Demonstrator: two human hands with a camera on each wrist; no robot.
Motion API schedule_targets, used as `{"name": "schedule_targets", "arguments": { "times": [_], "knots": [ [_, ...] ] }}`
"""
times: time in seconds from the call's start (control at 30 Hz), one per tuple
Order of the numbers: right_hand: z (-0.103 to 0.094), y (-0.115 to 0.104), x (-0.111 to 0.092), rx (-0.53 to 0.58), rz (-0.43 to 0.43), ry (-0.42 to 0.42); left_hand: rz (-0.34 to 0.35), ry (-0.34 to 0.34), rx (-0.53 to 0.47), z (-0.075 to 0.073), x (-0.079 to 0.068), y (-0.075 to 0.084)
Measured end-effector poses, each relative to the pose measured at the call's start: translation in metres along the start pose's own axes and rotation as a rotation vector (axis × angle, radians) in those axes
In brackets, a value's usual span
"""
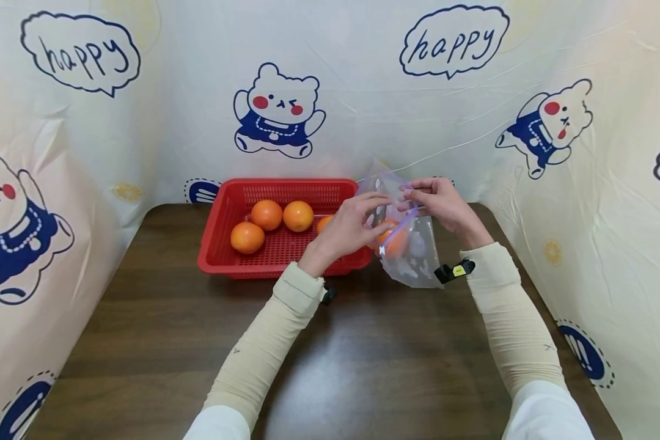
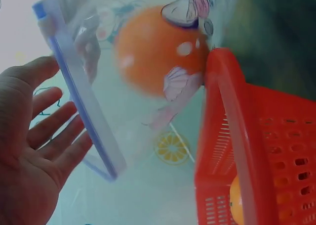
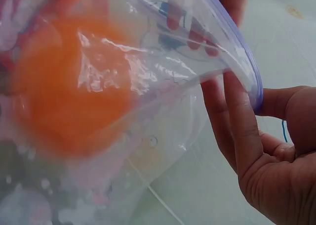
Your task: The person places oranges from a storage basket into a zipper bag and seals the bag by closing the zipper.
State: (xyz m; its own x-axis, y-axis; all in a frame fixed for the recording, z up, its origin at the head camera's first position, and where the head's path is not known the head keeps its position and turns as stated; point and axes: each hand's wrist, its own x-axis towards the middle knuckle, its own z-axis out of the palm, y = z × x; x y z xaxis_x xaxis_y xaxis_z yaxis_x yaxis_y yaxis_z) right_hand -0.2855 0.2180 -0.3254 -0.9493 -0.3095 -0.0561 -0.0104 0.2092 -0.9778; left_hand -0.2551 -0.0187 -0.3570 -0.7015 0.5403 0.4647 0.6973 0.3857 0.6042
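A clear zip bag [image 1: 415,269] with a purple zip edge and pale printed shapes hangs at the basket's right end. Inside it shows one orange [image 1: 394,244], blurred in both wrist views. My right hand [image 1: 442,205] pinches the zip edge between thumb and fingers, plainest in the right wrist view. Across from it, my left hand [image 1: 343,229] has its fingers spread and fairly straight, with fingertips right at the zip strip [image 2: 84,101]. The bag's mouth stands partly apart between the hands.
A red plastic basket [image 1: 286,269] stands on the dark wooden table [image 1: 159,336], left of the bag. Several oranges [image 1: 247,237] lie in it, one partly hidden behind my left hand. A printed cloth [image 1: 363,91] hangs behind and beside the table.
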Motion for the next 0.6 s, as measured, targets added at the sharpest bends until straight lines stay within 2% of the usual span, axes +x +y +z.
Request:
{"name": "schedule_targets", "arguments": {
  "times": [0.17,0.33,0.6],
  "knots": [
    [-0.001,0.000,-0.001,-0.011,0.007,0.029,0.033,0.081,-0.011,-0.003,-0.004,-0.005],
    [-0.004,-0.002,-0.003,-0.024,0.018,0.019,0.002,0.125,-0.017,-0.009,-0.011,-0.012],
    [-0.011,-0.008,-0.008,0.031,0.017,0.031,-0.045,0.209,-0.010,-0.015,-0.024,-0.026]
  ]
}}
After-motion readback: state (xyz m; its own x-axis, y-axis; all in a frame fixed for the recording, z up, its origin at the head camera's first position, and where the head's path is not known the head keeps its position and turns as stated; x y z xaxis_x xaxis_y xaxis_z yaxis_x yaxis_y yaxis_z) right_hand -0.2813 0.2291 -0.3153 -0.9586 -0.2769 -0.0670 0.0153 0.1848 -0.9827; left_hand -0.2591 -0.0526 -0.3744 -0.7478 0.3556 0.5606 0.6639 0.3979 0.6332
